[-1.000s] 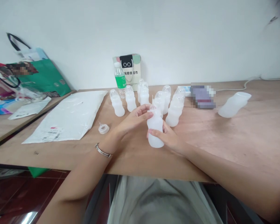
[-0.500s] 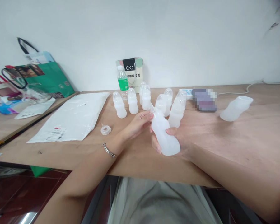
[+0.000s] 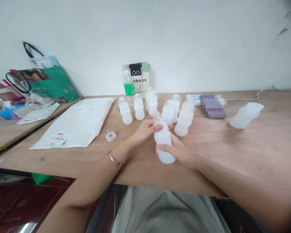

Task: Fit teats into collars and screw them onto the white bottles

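Both hands hold one white, translucent baby bottle (image 3: 164, 139) over the table, its nipple end up and tilted slightly left. My right hand (image 3: 180, 150) wraps round the bottle's body. At the collar below the clear nipple, my left hand (image 3: 149, 129) is closed with thumb and fingers. Behind the hands stand several similar bottles with clear domed caps, among them a near right one (image 3: 183, 119) and a far left one (image 3: 125, 111). A loose ring with a nipple (image 3: 111, 136) lies left of my left hand. One bottle without a top (image 3: 246, 116) lies tilted at the right.
A white plastic mailer (image 3: 75, 124) covers the table's left part. At the back stand a water bottle (image 3: 129, 89) and a paper bag (image 3: 143, 77). A blurred dark item (image 3: 212, 106) and a white cable (image 3: 257, 96) are right. A green bag (image 3: 55, 84) leans farther left.
The held bottle has turned more upright, its base swinging left. My right hand has shifted with it, and my left hand now wraps further round the collar.
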`<state>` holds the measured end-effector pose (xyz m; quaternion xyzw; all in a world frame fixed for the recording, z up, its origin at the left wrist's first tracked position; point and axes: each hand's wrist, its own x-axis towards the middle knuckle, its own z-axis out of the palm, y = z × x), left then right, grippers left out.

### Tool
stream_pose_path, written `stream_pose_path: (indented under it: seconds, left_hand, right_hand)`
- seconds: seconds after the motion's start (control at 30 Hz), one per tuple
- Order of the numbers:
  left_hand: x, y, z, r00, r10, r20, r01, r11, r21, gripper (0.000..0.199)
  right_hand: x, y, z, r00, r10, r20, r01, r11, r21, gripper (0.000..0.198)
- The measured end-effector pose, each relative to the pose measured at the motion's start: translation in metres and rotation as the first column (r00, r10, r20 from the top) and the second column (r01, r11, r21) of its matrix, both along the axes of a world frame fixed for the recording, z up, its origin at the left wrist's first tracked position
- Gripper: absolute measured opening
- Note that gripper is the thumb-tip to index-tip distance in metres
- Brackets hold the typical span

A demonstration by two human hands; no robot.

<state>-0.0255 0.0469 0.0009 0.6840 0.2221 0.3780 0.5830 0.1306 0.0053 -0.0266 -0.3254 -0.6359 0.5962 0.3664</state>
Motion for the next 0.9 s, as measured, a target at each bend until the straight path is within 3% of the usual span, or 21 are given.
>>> stream_pose_path:
  seconds: [0.07,0.13,0.23,0.3,0.37,0.5,0.63,0.73,0.9]
  left_hand:
    - [0.0,0.0,-0.001,1.0,-0.001,-0.006,0.002,1.0,0.017,0.046]
    - [0.0,-0.001,-0.001,0.999,0.001,-0.035,0.0,1.0,0.023,0.05]
    - [-0.002,0.0,0.002,0.996,-0.037,-0.082,0.038,0.999,0.008,0.056]
    - [-0.005,0.007,0.004,0.999,-0.028,-0.023,0.027,0.999,-0.017,0.068]
    - [-0.008,0.018,0.004,0.99,0.115,0.075,-0.113,0.993,-0.03,0.075]
    - [-0.01,0.044,-0.009,0.864,0.504,0.011,-0.501,0.856,0.129,0.049]
    - [-0.002,0.062,-0.033,0.848,0.515,-0.123,-0.432,0.807,0.403,0.048]
    - [0.005,0.068,-0.044,0.859,0.502,-0.101,-0.4,0.78,0.482,0.045]
    - [0.005,0.058,-0.032,0.778,0.625,0.061,-0.56,0.648,0.515,0.031]
  right_hand:
    - [0.003,0.001,0.002,0.971,0.205,-0.121,-0.222,0.964,-0.145,0.039]
    - [0.006,0.003,0.002,0.901,0.343,-0.265,-0.399,0.896,-0.196,0.037]
    - [0.005,0.005,0.0,0.832,0.416,-0.366,-0.504,0.843,-0.189,0.037]
    - [0.003,0.003,-0.001,0.833,0.417,-0.363,-0.497,0.853,-0.161,0.036]
    - [0.0,-0.001,0.0,0.852,0.413,-0.321,-0.471,0.873,-0.125,0.037]
    - [-0.002,-0.005,0.001,0.886,0.411,-0.214,-0.435,0.897,-0.078,0.039]
    - [-0.002,-0.006,0.003,0.909,0.383,-0.161,-0.399,0.913,-0.082,0.04]
    - [-0.001,-0.005,0.002,0.91,0.383,-0.155,-0.399,0.913,-0.084,0.041]
    - [0.0,-0.004,0.0,0.904,0.394,-0.164,-0.407,0.912,-0.051,0.039]
